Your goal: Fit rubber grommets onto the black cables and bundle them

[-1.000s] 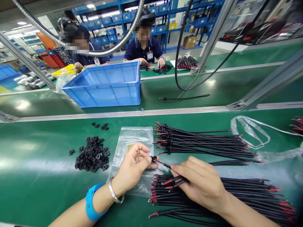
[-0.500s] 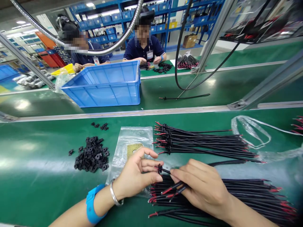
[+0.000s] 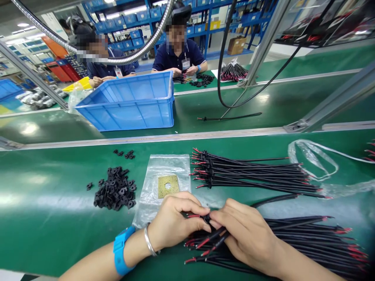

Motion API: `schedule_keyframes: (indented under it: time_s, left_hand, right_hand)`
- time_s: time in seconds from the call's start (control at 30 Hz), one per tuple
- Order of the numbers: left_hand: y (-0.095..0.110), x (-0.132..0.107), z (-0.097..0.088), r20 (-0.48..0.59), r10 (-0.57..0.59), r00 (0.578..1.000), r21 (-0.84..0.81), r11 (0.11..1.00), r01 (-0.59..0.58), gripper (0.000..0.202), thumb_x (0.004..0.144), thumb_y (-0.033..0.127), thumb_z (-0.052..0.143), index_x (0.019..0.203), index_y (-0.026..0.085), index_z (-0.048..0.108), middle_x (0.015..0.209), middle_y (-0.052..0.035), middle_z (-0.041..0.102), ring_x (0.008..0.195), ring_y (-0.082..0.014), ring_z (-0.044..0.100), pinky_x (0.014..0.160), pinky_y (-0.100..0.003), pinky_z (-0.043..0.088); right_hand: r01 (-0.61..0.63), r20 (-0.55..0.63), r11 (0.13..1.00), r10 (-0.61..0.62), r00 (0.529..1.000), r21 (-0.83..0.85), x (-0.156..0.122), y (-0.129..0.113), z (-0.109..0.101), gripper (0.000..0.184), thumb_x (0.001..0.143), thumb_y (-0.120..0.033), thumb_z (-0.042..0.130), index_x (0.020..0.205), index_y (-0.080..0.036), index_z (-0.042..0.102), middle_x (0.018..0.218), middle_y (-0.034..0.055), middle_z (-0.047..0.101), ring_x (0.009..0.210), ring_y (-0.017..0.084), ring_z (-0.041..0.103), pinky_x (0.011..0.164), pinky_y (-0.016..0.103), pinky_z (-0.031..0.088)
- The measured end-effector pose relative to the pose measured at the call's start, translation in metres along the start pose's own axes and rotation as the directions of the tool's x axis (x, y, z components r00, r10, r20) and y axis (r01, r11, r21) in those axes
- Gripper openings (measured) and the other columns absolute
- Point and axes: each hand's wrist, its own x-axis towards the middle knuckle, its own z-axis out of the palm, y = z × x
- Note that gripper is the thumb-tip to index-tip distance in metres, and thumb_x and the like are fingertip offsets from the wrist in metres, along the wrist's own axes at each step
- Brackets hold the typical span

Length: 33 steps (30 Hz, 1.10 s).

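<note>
Pinching a small black clip [image 3: 207, 218], left hand [image 3: 172, 222] grip closed, right hand [image 3: 247, 236] grip pressed around a red-and-black wire [image 3: 209, 237], fingertips touching, just above the wire bundle [image 3: 307, 231] on the green table [image 3: 43, 203].

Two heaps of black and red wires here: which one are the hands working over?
The nearer heap of black and red wires, under the left hand and right hand; the farther heap lies untouched beyond them.
</note>
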Motion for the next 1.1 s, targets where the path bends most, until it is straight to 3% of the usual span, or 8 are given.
schedule_keyframes:
  time_s: [0.23,0.4,0.53,0.73,0.93,1.0,1.1]
  left_hand:
    - [-0.002,0.000,0.003,-0.019,0.008,1.000,-0.005,1.000,-0.008,0.018,0.066,0.031,0.084,0.081,0.023,0.080,0.078,-0.0065,0.073,0.068,-0.0153,0.067,0.066,-0.026,0.055]
    - [-0.002,0.001,0.004,-0.045,0.005,0.999,0.030,1.000,-0.004,0.017,0.068,0.035,0.083,0.079,0.022,0.080,0.077,-0.0067,0.073,0.067,-0.0150,0.067,0.063,-0.025,0.055]
    - [-0.003,0.000,0.008,-0.057,0.145,0.988,0.066,0.988,-0.141,0.017,0.071,0.032,0.081,0.081,0.019,0.079,0.076,-0.0071,0.073,0.067,-0.0145,0.068,0.063,-0.024,0.055]
    - [-0.004,0.002,0.007,-0.057,0.257,0.965,0.144,0.958,-0.247,0.017,0.073,0.027,0.080,0.085,0.015,0.078,0.077,-0.0079,0.072,0.069,-0.0143,0.068,0.064,-0.023,0.056]
    - [-0.004,0.001,-0.005,0.035,0.116,0.993,0.003,0.993,-0.116,0.058,0.069,0.021,0.082,0.123,0.016,0.060,0.099,-0.0088,0.071,0.082,-0.0163,0.071,0.075,-0.027,0.060]
    - [-0.005,0.000,-0.008,0.027,0.094,0.995,0.024,0.995,-0.095,0.043,0.075,0.017,0.075,0.116,0.016,0.062,0.095,-0.0072,0.073,0.081,-0.0151,0.071,0.074,-0.026,0.060]
    - [-0.008,0.002,-0.010,-0.063,0.084,0.994,0.157,0.985,-0.073,0.010,0.078,0.016,0.069,0.088,0.016,0.069,0.081,-0.0039,0.074,0.073,-0.0127,0.069,0.068,-0.022,0.056]
  right_hand:
    - [-0.001,-0.041,0.995,0.005,0.999,0.095,0.002,0.001,-0.001,0.040,0.078,0.006,0.039,0.109,-0.013,0.054,0.076,0.0044,0.064,0.063,0.016,0.048,0.057,0.029,0.043]
    - [-0.042,0.031,0.998,0.041,0.999,0.047,0.003,0.005,-0.007,0.028,0.082,-0.002,0.047,0.104,-0.014,0.057,0.070,0.0031,0.060,0.060,0.016,0.046,0.055,0.030,0.038]
    - [-0.036,0.028,0.999,0.035,0.999,0.036,0.001,0.005,-0.005,0.026,0.079,0.001,0.042,0.094,-0.014,0.057,0.067,0.0027,0.056,0.059,0.016,0.040,0.053,0.030,0.034]
    - [-0.036,-0.017,0.997,0.037,0.999,0.073,0.002,0.008,-0.003,0.033,0.077,0.005,0.040,0.099,-0.013,0.057,0.072,0.0036,0.062,0.061,0.015,0.048,0.054,0.029,0.038]
    - [0.010,-0.028,1.000,-0.010,1.000,-0.018,0.006,0.010,-0.010,0.041,0.078,0.008,0.042,0.109,-0.013,0.057,0.081,0.0028,0.069,0.068,0.015,0.057,0.059,0.030,0.045]
    - [0.021,-0.007,0.997,-0.021,1.000,-0.074,0.007,0.011,-0.012,0.038,0.079,0.006,0.044,0.108,-0.013,0.058,0.081,0.0025,0.069,0.067,0.015,0.056,0.059,0.029,0.045]
    - [0.011,0.079,0.978,0.005,0.997,-0.209,0.005,0.015,-0.020,0.028,0.083,0.000,0.045,0.101,-0.014,0.061,0.078,0.0027,0.068,0.065,0.016,0.056,0.058,0.030,0.045]
